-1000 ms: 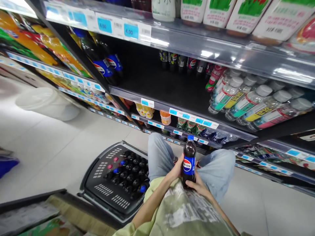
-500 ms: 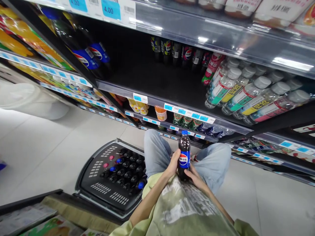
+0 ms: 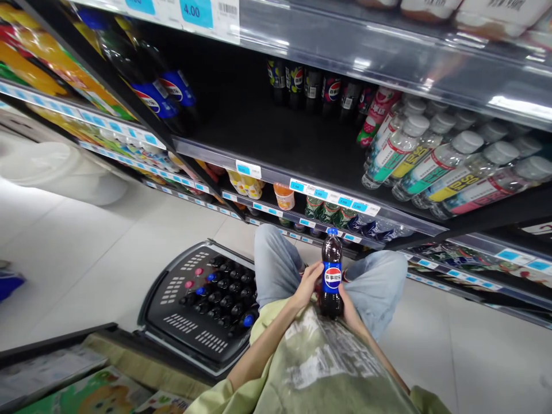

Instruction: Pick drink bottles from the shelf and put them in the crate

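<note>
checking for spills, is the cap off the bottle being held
No, a blue cap sits on top of the held cola bottle.

The far fingers of the left hand (image 3: 309, 283) and the right hand (image 3: 350, 306) are hidden behind the cola bottle (image 3: 332, 296). A bent leg (image 3: 276, 267) covers the right side of the black basket (image 3: 152, 313). The upper shelf's edge (image 3: 345, 49) hides the tops of the small dark bottles (image 3: 313, 86). The top edge cuts off the white containers (image 3: 431, 10); the left edge trims a blurred blue object (image 3: 7, 286). Fine print on the price labels (image 3: 321, 194) is too small to read.
</note>
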`<state>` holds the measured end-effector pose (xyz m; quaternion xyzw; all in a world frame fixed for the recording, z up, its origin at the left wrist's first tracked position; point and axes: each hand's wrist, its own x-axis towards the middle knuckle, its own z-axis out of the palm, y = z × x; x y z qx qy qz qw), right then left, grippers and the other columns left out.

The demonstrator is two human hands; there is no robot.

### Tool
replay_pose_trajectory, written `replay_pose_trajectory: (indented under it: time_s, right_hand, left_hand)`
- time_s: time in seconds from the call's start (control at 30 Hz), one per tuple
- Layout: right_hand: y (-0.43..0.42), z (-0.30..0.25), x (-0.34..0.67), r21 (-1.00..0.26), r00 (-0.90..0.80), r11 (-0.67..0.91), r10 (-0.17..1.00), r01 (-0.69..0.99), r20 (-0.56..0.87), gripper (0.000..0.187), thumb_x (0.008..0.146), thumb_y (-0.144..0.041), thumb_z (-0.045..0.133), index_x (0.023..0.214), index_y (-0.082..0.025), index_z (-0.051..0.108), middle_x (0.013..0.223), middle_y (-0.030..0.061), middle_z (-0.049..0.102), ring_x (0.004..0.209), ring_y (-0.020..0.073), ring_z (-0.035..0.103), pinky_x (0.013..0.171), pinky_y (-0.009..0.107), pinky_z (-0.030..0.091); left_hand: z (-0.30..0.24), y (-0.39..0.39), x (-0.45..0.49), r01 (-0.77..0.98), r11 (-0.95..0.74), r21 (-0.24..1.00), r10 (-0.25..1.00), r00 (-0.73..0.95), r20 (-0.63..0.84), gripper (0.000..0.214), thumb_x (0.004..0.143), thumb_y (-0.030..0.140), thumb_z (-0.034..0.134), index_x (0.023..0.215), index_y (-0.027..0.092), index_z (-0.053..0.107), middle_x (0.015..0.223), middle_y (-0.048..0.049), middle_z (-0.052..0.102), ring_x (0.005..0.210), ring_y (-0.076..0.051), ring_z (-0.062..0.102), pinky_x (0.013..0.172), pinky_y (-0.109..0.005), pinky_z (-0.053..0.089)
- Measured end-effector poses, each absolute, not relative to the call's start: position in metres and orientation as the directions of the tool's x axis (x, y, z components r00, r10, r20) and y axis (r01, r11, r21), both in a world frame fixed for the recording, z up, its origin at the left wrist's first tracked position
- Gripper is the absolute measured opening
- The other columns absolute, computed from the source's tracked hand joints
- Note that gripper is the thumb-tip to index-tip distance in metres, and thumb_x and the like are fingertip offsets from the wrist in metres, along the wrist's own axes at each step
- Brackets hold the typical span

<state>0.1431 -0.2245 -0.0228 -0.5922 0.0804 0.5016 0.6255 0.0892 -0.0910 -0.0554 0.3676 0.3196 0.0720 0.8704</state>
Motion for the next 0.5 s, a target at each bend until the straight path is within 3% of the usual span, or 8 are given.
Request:
replay_pose_trajectory:
  time_s: [0.13, 0.3, 0.5]
  right_hand:
    - [-0.2297, -0.0244, 0.1474, -0.668, 0.467, -0.186, 0.582, -0.72, -0.665, 0.055, 0.074, -0.081, 0.08, 0.073, -0.026, 0.072, 0.076, 0.0132, 0.074, 0.084, 0.0379, 0.075, 0.075, 0.049, 0.061]
    - [-0.2284, -0.0255, 0.1474, -0.596, 0.373, -0.237, 0.591, -0.767, -0.715, 0.07, 0.076, -0.096, 0.066, 0.068, -0.027, 0.071, 0.076, 0.0148, 0.073, 0.084, 0.0384, 0.075, 0.075, 0.05, 0.061]
    - [-0.2289, -0.03, 0.1504, -0.616, 0.413, -0.237, 0.559, -0.752, -0.719, 0.067, 0.079, -0.091, 0.066, 0.076, -0.026, 0.077, 0.077, 0.015, 0.075, 0.086, 0.039, 0.076, 0.075, 0.05, 0.062]
  left_hand:
    - [-0.0539, -0.0916, 0.0885, 0.104, 0.72, 0.686, 0.359, 0.79, -0.496, 0.077, 0.09, 0.067, 0.083, 0.142, 0.012, 0.072, 0.077, -0.0016, 0.072, 0.046, -0.01, 0.057, 0.044, -0.022, 0.044]
    - [-0.0552, -0.0909, 0.086, 0.122, 0.693, 0.71, 0.377, 0.779, -0.502, 0.087, 0.087, 0.067, 0.084, 0.153, 0.012, 0.068, 0.091, -0.0065, 0.078, 0.056, -0.013, 0.065, 0.054, -0.025, 0.053]
    - [-0.0608, -0.0922, 0.0836, 0.098, 0.678, 0.728, 0.423, 0.758, -0.496, 0.082, 0.082, 0.065, 0.089, 0.142, 0.012, 0.075, 0.095, -0.0071, 0.077, 0.064, -0.013, 0.066, 0.057, -0.022, 0.05]
